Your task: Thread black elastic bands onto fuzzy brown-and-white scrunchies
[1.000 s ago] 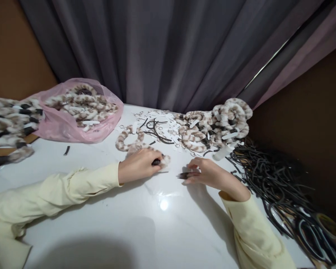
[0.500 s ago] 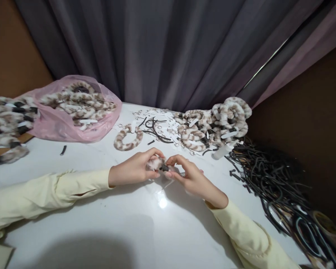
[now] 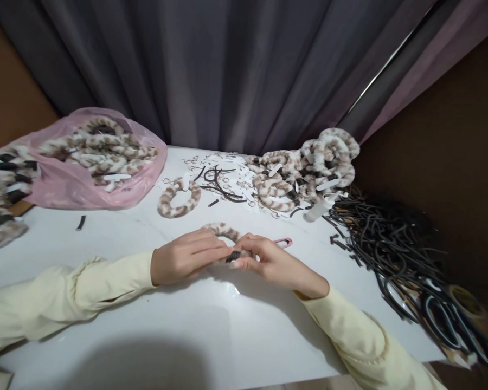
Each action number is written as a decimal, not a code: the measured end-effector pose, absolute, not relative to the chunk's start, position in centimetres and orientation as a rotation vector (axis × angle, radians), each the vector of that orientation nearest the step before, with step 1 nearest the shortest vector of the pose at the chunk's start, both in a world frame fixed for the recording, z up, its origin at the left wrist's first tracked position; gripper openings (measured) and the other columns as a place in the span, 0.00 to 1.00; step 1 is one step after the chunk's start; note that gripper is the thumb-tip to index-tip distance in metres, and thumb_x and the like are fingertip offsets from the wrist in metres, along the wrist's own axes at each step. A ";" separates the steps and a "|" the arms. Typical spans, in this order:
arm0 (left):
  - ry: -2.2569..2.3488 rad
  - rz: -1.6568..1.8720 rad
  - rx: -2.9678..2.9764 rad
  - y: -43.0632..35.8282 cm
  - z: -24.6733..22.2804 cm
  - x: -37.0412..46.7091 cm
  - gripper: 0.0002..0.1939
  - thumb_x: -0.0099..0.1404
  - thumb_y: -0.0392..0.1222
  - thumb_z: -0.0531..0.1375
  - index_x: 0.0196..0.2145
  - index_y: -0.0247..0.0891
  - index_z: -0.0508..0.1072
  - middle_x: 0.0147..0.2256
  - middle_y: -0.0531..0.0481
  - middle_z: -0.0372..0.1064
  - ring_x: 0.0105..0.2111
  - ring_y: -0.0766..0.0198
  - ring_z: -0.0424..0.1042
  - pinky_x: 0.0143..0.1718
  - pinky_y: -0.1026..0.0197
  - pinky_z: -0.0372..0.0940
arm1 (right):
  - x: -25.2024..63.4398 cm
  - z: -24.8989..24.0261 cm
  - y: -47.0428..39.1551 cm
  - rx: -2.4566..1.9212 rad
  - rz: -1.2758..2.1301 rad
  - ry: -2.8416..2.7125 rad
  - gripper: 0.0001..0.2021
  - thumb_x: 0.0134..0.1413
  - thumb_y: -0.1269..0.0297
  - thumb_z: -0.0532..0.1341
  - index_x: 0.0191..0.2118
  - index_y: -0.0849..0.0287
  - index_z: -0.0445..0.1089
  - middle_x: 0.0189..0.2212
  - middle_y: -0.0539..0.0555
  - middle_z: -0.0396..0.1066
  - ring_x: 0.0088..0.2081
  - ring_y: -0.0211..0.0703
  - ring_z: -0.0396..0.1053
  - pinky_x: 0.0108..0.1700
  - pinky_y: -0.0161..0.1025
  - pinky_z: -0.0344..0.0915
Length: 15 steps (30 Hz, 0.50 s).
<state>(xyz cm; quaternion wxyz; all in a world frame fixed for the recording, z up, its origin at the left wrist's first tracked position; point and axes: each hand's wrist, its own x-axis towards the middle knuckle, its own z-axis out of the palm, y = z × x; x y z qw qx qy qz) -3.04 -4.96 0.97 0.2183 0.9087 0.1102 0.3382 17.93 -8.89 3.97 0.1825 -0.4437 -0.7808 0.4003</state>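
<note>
A brown-and-white furry ring (image 3: 223, 229) lies between my hands, low over the white table (image 3: 179, 330). My right hand (image 3: 274, 265) is closed on it, thumb and fingers pinching beside its black band (image 3: 232, 257). From the other side my left hand (image 3: 189, 255) grips the ring, its fingers stretched along the fur and touching near the band. Part of the ring is hidden behind both hands. Just past my right hand, the pink loop end (image 3: 284, 242) of some tool shows; the rest of it is out of sight.
A pink plastic bag (image 3: 146, 187) of furry rings stands at the left. Another furry ring (image 3: 179, 199) lies ahead, near loose black cords (image 3: 219, 184) and metal rings. A ring pile (image 3: 280, 184), a white bottle (image 3: 318, 210) and a black cord heap (image 3: 374, 227) fill the right.
The furry ring has turned, and its curved far side now shows beyond my fingers. My left hand has turned over with its back upward. The pink loop end has come into clearer view.
</note>
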 end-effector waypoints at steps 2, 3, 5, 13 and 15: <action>0.283 0.917 2.577 -4.8 0.6 -3.4 0.19 0.58 0.29 0.57 0.46 0.40 0.72 0.39 0.41 0.74 0.38 0.56 0.71 0.42 0.56 0.64 | 17.6 4.0 -9.2 -1.267 1.058 -2.188 0.07 0.54 0.62 0.59 0.34 0.61 0.68 0.28 0.51 0.64 0.33 0.39 0.61 0.36 0.36 0.56; 0.284 0.908 2.594 -4.7 0.5 -3.5 0.19 0.58 0.29 0.57 0.46 0.40 0.72 0.39 0.41 0.74 0.38 0.56 0.71 0.43 0.55 0.64 | 17.4 4.0 -9.3 -1.274 1.008 -2.185 0.06 0.53 0.63 0.60 0.34 0.61 0.68 0.27 0.50 0.64 0.33 0.40 0.60 0.38 0.37 0.55; 0.304 0.910 2.588 -4.7 0.4 -3.6 0.18 0.57 0.30 0.58 0.45 0.40 0.73 0.39 0.41 0.74 0.39 0.56 0.72 0.44 0.55 0.64 | 17.2 4.0 -9.5 -1.287 0.906 -2.169 0.06 0.51 0.64 0.62 0.31 0.60 0.66 0.26 0.50 0.63 0.33 0.40 0.60 0.40 0.38 0.54; 0.092 1.235 2.735 -4.8 0.6 -3.0 0.21 0.59 0.26 0.54 0.51 0.30 0.65 0.37 0.37 0.72 0.39 0.56 0.70 0.40 0.53 0.67 | 16.6 3.1 -10.1 -1.174 0.512 -2.137 0.06 0.51 0.72 0.61 0.28 0.61 0.61 0.27 0.50 0.63 0.35 0.40 0.61 0.44 0.43 0.48; 0.170 1.239 2.696 -4.8 0.9 -2.8 0.20 0.59 0.27 0.54 0.51 0.31 0.64 0.37 0.38 0.72 0.38 0.58 0.70 0.39 0.55 0.67 | 16.6 3.1 -10.1 -1.158 0.434 -2.130 0.03 0.53 0.71 0.59 0.32 0.60 0.63 0.28 0.50 0.64 0.36 0.41 0.61 0.45 0.44 0.47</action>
